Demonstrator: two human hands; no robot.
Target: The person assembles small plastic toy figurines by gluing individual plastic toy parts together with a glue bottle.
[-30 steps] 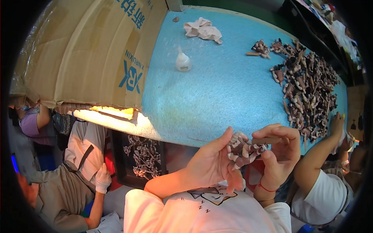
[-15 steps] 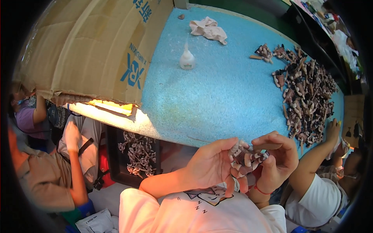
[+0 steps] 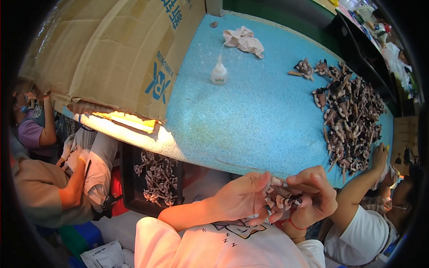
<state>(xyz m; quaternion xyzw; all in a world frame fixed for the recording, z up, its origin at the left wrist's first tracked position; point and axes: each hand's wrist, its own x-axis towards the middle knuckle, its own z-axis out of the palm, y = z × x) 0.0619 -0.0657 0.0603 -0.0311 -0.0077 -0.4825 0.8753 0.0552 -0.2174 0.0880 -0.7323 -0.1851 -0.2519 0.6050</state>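
Observation:
A small painted figurine (image 3: 280, 196), brown, pinkish and dark, is held close to my chest between both hands. My left hand (image 3: 245, 193) grips its left side, with the thumb up and the fingertips curled underneath. My right hand (image 3: 316, 192), with a red cord at the wrist, closes its thumb and fingers on the figurine's right side. Fingers cover part of it, so its exact shape is hard to make out. Farther right on the blue tabletop (image 3: 250, 120) lies a big heap of similar figurines (image 3: 351, 120).
A white squeeze bottle (image 3: 219, 73) with a thin nozzle stands near a crumpled cloth (image 3: 244, 41). A large cardboard box (image 3: 111, 53) fills the far left. Below the table edge, a black tray (image 3: 129, 192) holds more small parts. People sit on both sides; one's arm (image 3: 362, 178) reaches beside the heap.
Both hands have come slightly lower and nearer my body with the figurine, which looks turned between the fingers. At left, the neighbour's raised hand has dropped to the lap.

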